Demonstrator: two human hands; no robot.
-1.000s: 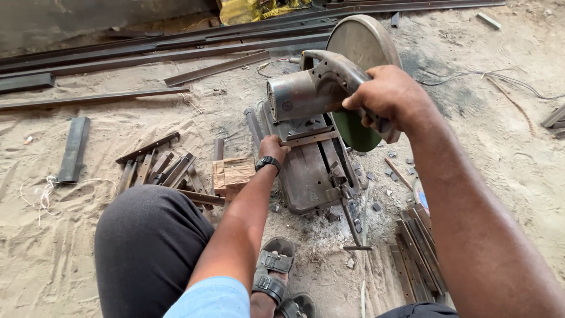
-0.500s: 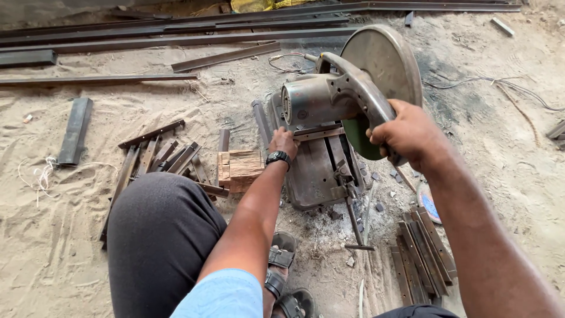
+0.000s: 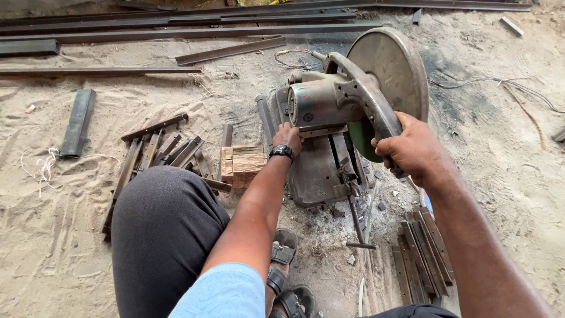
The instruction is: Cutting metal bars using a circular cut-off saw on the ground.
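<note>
The person crouches on the sandy floor (image 3: 500,176) over a chop saw (image 3: 329,135) that sits on the sand in front of the knees. The right hand (image 3: 412,147) is wrapped tight around the saw's curved handle (image 3: 368,103), its grip closed on the handle with the fingers curled underneath. The round blade guard (image 3: 391,70) stands raised just beyond that hand, and a green cutting disc (image 3: 360,141) shows below the handle. The left hand (image 3: 287,136), with a black wristwatch (image 3: 281,152) on its wrist, rests at the left side of the saw's base beside the motor; the pictures do not show whether its grip is closed on anything. Just left of that hand lies a wooden block (image 3: 242,165). Further left, short cut steel pieces (image 3: 159,150) lie fanned on the sand. Another stack of cut strips (image 3: 421,259) lies right of the saw. Long steel bars (image 3: 194,29) run across the top of the view.
</note>
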